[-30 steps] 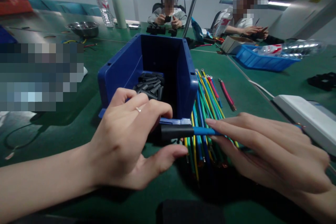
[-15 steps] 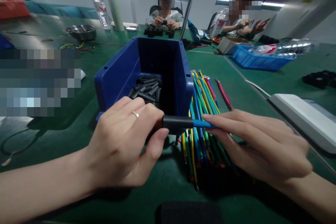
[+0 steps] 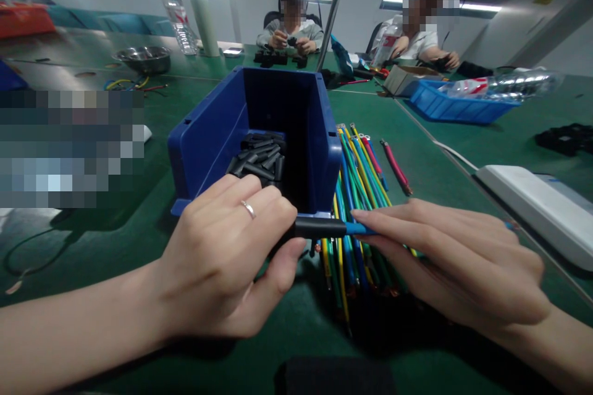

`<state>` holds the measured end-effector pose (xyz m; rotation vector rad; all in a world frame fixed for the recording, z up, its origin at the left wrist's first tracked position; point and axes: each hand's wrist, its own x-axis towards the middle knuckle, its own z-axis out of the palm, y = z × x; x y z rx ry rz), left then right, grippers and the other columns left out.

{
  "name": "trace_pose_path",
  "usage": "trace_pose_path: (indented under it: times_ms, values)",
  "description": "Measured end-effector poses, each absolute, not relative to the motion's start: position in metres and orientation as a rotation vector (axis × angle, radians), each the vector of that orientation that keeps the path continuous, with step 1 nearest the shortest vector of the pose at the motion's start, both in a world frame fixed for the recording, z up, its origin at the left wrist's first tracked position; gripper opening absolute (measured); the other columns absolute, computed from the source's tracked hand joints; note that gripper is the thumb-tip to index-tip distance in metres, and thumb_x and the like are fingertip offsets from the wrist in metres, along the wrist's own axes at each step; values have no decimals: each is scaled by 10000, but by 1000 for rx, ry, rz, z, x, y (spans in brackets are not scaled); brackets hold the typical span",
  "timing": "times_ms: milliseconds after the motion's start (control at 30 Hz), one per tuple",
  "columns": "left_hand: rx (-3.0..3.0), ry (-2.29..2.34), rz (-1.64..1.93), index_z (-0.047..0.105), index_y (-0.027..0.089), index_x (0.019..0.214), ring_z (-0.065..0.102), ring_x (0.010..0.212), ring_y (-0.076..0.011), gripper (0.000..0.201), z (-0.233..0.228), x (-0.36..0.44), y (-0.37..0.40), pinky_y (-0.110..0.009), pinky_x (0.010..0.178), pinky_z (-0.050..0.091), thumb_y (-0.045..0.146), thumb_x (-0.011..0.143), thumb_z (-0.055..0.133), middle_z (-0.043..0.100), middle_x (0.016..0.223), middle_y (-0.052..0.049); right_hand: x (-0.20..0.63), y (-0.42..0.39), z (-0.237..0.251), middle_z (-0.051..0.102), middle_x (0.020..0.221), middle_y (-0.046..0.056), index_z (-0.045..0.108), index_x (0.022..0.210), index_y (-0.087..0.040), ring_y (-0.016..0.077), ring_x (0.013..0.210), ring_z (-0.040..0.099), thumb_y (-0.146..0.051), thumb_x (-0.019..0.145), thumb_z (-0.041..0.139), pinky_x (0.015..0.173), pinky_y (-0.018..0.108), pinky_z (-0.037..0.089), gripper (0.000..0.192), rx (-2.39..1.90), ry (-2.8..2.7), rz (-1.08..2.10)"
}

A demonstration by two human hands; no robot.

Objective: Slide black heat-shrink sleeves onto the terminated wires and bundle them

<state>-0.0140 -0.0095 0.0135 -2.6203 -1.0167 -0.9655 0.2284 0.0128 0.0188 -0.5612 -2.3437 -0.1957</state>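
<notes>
Left hand: In front of the deep, open-fronted dark-blue plastic bin, the left hand, wearing a slim silver-coloured ring, pinches the left end of a smooth black cylindrical tube between thumb and bent fingers.

Black tube: It lies level, just in front of the bin's near right corner; its left end is hidden by the fingers, so what is inside there cannot be told.

Right hand: In front of the bin and to its right, the right hand holds a thin blue insulated wire in a narrow fingertip pinch, close to the tube's right end.

Handling: The blue wire meets the tube in nearly one straight line, which looks like the right way to keep both. Gripping near the joint should stop the wire buckling; a small twist probably serves better than a hard push, and too tight a left pinch could squash the tube.

Loose tubes: A heap of short matt-black tubes lies inside the bin, towards its left wall.

Wire bundle: Long yellow, green and blue wires with metal ends lie along the bin's right side.

Red wire: One short, thick red wire lies farther right of the bin, beside the bundle.
</notes>
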Motion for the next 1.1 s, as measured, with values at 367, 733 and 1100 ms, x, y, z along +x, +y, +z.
trace_pose_path:
  times_ms: [367, 733, 1100]
  values:
    - [-2795, -927, -952, 478, 166, 821, 385, 658, -186, 112, 14, -14, -10, -345, 559, 313, 142, 914, 422, 466, 704, -28, 231, 12, 16, 739, 830, 58, 680, 1011, -101, 108, 658, 655, -36, 881, 600, 590, 227, 501, 166, -528, -2370, -188]
    - [-2861, -811, -906, 477, 189, 724, 374, 640, -192, 176, 8, -10, -16, -385, 646, 410, 136, 885, 432, 467, 646, -22, 231, 11, 12, 730, 860, 64, 663, 1057, -76, 110, 672, 609, -11, 876, 567, 583, 240, 471, 215, -422, -2445, -126]
    - [-2910, -812, -1050, 474, 189, 782, 430, 625, -183, 139, 5, -13, -14, -376, 663, 414, 139, 911, 462, 505, 646, -8, 232, 10, 17, 729, 842, 62, 667, 1071, -92, 113, 670, 619, -24, 900, 541, 589, 243, 480, 223, -480, -2443, -153]
